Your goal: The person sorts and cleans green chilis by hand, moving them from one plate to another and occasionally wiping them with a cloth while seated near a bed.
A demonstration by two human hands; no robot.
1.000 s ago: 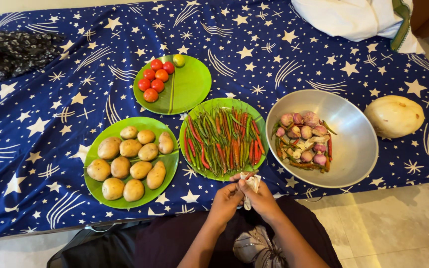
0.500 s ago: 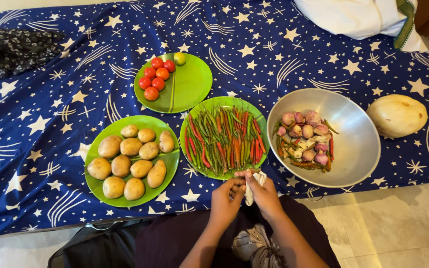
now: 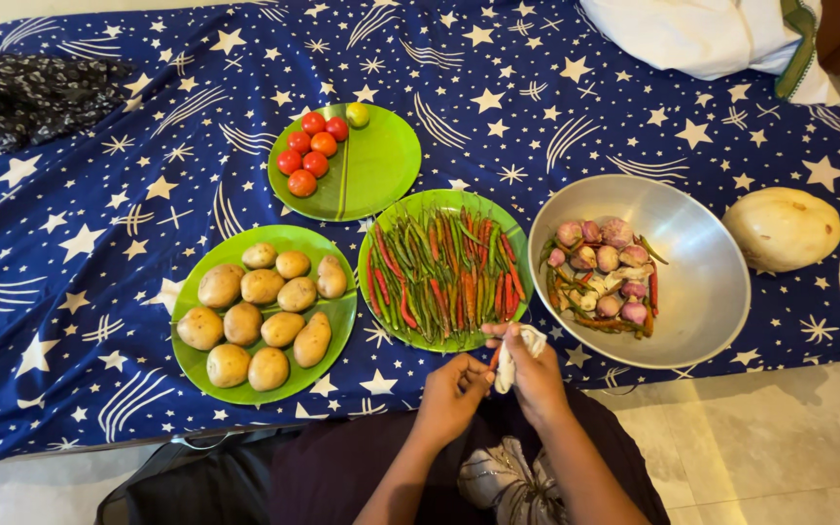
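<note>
1. The right hand (image 3: 537, 374) clamps a small white cloth (image 3: 512, 360) with a red chilli (image 3: 496, 356) against it. Both sit at the near edge of the blue starred bedsheet (image 3: 99, 243), just in front of the plate of chillies (image 3: 439, 270).
2. The chilli lies between the two hands, its long axis running roughly up and away from the person, with its lower end towards the left hand (image 3: 451, 394).
3. The left hand's fingertips are pinched together at that lower end, touching or nearly touching it; the view does not settle which.
4. The right hand is the nearer one to the chilli plate and to the steel bowl (image 3: 702, 282) of onions and trimmings on its right.
5. Both forearms rise from the lap, wrists bent inward so the hands meet at the middle.
</note>
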